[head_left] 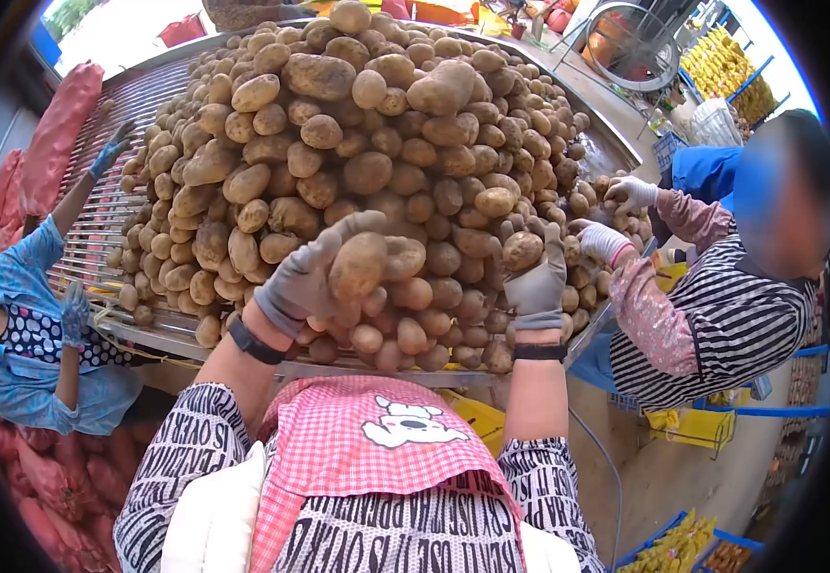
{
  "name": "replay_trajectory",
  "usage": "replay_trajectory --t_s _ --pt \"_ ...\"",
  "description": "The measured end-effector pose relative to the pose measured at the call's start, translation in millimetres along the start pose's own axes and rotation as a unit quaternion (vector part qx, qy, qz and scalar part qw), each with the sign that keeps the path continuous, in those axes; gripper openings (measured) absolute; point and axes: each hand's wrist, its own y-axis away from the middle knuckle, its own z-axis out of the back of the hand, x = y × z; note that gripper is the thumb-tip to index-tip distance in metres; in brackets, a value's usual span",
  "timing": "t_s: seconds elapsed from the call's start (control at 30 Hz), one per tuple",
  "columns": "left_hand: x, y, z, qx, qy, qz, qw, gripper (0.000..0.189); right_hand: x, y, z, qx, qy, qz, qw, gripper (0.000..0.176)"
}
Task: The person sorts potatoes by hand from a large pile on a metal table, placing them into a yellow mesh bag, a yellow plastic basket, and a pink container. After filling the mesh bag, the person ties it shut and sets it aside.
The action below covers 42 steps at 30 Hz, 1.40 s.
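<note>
A tall heap of brown, soil-marked potatoes (pixel 367 172) rises in front of me. My left hand (pixel 305 282), in a grey glove, is closed around a large potato (pixel 358 265) over the heap's near slope. A second potato (pixel 404 258) sits right beside it. My right hand (pixel 537 289), gloved the same way, grips a smaller potato (pixel 523 250) between thumb and fingers at the heap's right side. More potatoes lie close below both hands.
The heap lies on a slatted metal table (pixel 114 205) with a metal front rail. A person in a striped apron (pixel 711 325) reaches in from the right, another in blue (pixel 28 296) from the left. Red mesh sacks (pixel 57 143) stand at left; yellow-bagged racks (pixel 725 76) at back right.
</note>
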Motion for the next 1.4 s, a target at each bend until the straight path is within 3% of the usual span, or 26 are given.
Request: replay_trajectory --t_s 0.07,0.1,0.13,0.17,0.2,0.27,0.33,0.43,0.53,0.6,0.67,0.7,0.73,0.83,0.87,0.93,0.97,1.0,1.07,1.1,1.13,1.2,1.27,1.3,1.33,1.4 --pt "-29 -18 10 -0.153 -0.245 -0.038 0.957 0.047 11 -22 5 -0.090 0.293 0.068 0.949 0.023" --pt "-38 -34 10 -0.191 -0.405 -0.052 0.893 0.042 11 -37 5 -0.109 0.426 0.105 0.892 0.034" --pt "-47 -51 1 -0.222 -0.551 -0.064 0.802 0.038 14 -45 2 -0.114 0.424 0.106 0.892 0.034" --pt "-59 -63 -7 -0.239 -0.759 -0.042 0.605 0.044 18 -51 -2 -0.061 0.662 0.212 0.716 0.040" --pt "-63 -75 -15 -0.236 -0.759 -0.041 0.605 0.044 22 -56 -8 -0.002 0.833 0.295 0.468 0.046" --pt "-64 -95 -24 -0.238 -0.937 0.068 0.247 0.056 19 -58 -24 0.023 0.868 0.220 0.445 0.062" --pt "-66 -109 -16 -0.229 -0.940 0.142 0.209 0.069 12 -61 -35 0.016 0.941 0.121 0.315 0.066" --pt "-55 -115 -16 -0.204 -0.944 0.214 0.146 0.071 10 -72 -49 0.011 0.952 0.076 0.297 0.066" --pt "-48 -110 6 -0.224 -0.942 0.195 0.157 0.070 12 -76 -47 0.005 0.956 0.058 0.289 0.062" --pt "-47 -104 7 -0.243 -0.938 0.179 0.171 0.067 17 -76 -28 -0.007 0.907 0.125 0.402 0.062" --pt "-47 -93 3 -0.234 -0.942 0.142 0.192 0.063 22 -58 -20 -0.003 0.893 0.177 0.414 0.053" --pt "-48 -87 3 -0.245 -0.936 0.112 0.225 0.059 22 -51 -11 0.018 0.738 0.147 0.659 0.048" --pt "-53 -81 10 -0.243 -0.938 0.109 0.223 0.059 23 -44 -1 0.040 0.519 0.106 0.847 0.044" --pt "-60 -60 29 -0.208 -0.900 -0.070 0.376 0.059 22 8 22 0.043 0.311 0.053 0.948 0.046" --pt "-62 -56 38 -0.200 -0.903 -0.068 0.375 0.059 19 28 26 0.046 0.175 0.021 0.983 0.051" --pt "-61 -54 58 -0.180 -0.793 -0.215 0.541 0.060 11 71 40 0.040 0.054 -0.007 0.998 0.062" --pt "-48 -51 40 -0.220 -0.647 -0.175 0.709 0.064 7 93 45 0.049 0.044 0.008 0.998 0.069" --pt "-39 -49 33 -0.211 -0.648 -0.168 0.713 0.064 4 114 53 0.048 0.012 0.006 0.999 0.070" --pt "-19 -48 18 -0.103 -0.371 -0.084 0.919 0.067 -3 155 82 0.000 -0.017 0.018 1.000 0.069" --pt "3 -50 5 -0.099 -0.271 -0.025 0.957 0.069 -7 177 93 -0.025 -0.051 0.023 0.998 0.068" --pt "23 -57 10 -0.076 -0.209 0.006 0.975 0.069 -12 198 115 -0.056 -0.097 0.017 0.994 0.064" --pt "62 -57 14 -0.003 -0.345 0.047 0.937 0.061 -20 241 124 -0.099 -0.106 0.055 0.988 0.060" --pt "113 -67 20 -0.006 -0.310 0.132 0.941 0.050 -28 286 145 -0.161 -0.123 0.082 0.976 0.058" --pt "141 -74 39 -0.020 0.015 0.276 0.961 0.048 -34 309 158 -0.203 -0.134 0.090 0.966 0.055" --pt "161 -78 64 0.078 -0.084 0.312 0.943 0.051 -40 328 167 -0.222 -0.141 0.117 0.958 0.055" --pt "216 -92 22 0.012 -0.055 0.425 0.903 0.057 -55 357 184 -0.346 -0.178 0.101 0.915 0.049"
